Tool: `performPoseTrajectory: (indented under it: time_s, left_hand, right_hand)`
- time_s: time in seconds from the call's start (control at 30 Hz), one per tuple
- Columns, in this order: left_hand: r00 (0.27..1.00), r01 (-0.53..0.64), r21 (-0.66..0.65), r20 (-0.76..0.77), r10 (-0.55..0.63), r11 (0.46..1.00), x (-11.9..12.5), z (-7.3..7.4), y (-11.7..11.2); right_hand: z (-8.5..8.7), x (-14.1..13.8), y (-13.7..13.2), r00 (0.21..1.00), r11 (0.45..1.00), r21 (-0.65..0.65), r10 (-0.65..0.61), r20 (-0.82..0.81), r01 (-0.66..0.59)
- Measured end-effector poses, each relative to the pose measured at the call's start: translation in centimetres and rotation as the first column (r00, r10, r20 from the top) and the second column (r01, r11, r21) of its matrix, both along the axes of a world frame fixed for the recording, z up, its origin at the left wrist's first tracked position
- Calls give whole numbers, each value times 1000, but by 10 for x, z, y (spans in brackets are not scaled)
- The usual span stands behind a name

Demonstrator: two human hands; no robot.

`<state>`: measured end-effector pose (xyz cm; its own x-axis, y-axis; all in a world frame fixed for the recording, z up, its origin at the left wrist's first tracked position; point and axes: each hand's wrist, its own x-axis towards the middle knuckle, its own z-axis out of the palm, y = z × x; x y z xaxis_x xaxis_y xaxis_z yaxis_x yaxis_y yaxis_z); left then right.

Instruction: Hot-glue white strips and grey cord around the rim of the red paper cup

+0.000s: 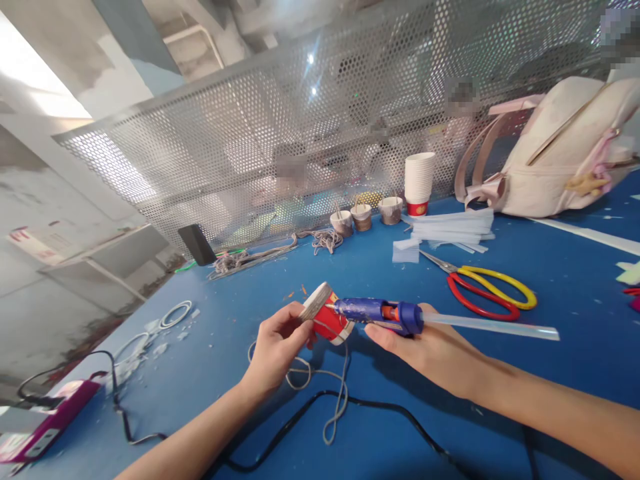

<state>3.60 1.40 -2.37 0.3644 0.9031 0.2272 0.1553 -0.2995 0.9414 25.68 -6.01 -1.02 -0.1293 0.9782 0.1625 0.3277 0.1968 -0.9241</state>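
Note:
My left hand point(277, 347) is closed around a small red paper cup point(327, 319) lying on its side, its bottom partly wrapped in grey cord. A length of that cord point(320, 383) trails from the cup onto the blue table. My right hand point(425, 347) grips a blue glue gun point(380, 313) whose nozzle touches the cup's side. A clear glue stick point(493, 326) juts out of the gun's back toward the right. The gun's black cable point(350, 403) runs across the table below my hands.
Red and yellow scissors point(487, 288) lie right of my hands, beside white strips point(453, 230). A stack of paper cups point(419, 181) and three cord-wrapped cups point(363, 217) stand by the perforated metal screen point(280, 140). A pale backpack point(560, 150) sits far right; a pink device point(47, 427) near left.

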Motion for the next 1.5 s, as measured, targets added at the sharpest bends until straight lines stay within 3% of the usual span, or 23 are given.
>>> performPoseTrajectory:
  time_s: [0.3, 0.47, 0.6, 0.73, 0.83, 0.9, 0.97, 1.07, 1.17, 1.3, 1.33, 1.37, 1.43, 1.5]
  left_hand:
    - [999, 30, -8, 40, -30, 1000, -1, 0, 1]
    - [999, 25, -14, 42, -24, 1000, 0, 1, 0]
    - [999, 11, -28, 39, -10, 1000, -2, 1, 1]
    - [996, -86, -42, -6, 85, 995, -1, 3, 3]
    - [984, -170, -37, -58, 168, 985, 1, 6, 3]
    - [979, -189, -25, -81, 187, 982, 3, 8, 3]
    - [978, -186, -23, -105, 182, 982, 4, 10, 2]
    - [976, -172, -26, -137, 167, 985, 4, 11, 1]
    - [975, -172, -18, -146, 167, 985, 4, 13, 0]
    - [976, -181, -9, -127, 179, 983, 3, 15, -2]
    - [977, -180, -4, -119, 178, 984, 4, 16, -3]
    - [977, -177, 6, -116, 177, 984, 4, 17, -4]
    - [978, -166, 46, -123, 170, 985, 5, 19, -7]
    - [974, -150, 129, -150, 169, 980, 7, 20, -10]
  right_hand:
    - [-12, 8, 11, 979, 981, -189, -71, -193, 34]
    - [-9, 6, 7, 985, 991, -133, -33, -170, 10]
    - [-7, 9, 11, 982, 982, -183, -77, -174, 44]
    - [-8, 18, 23, 989, 987, -137, -104, -106, 89]
    - [-16, 28, 38, 981, 980, -48, -193, 31, 194]
    - [-23, 34, 50, 936, 957, 41, -289, 201, 287]
    - [-29, 38, 60, 837, 933, 122, -359, 414, 339]
    - [-30, 39, 68, 686, 925, 145, -359, 633, 350]
    - [-19, 44, 63, 621, 939, 134, -313, 719, 318]
    - [7, 56, 37, 452, 935, 162, -298, 841, 315]
    - [13, 56, 30, 459, 933, 155, -299, 836, 325]
    - [18, 54, 23, 521, 938, 124, -286, 804, 323]
    - [23, 43, 13, 759, 973, 2, -183, 625, 232]
    - [20, 22, 9, 964, 990, -125, -35, 265, 70]
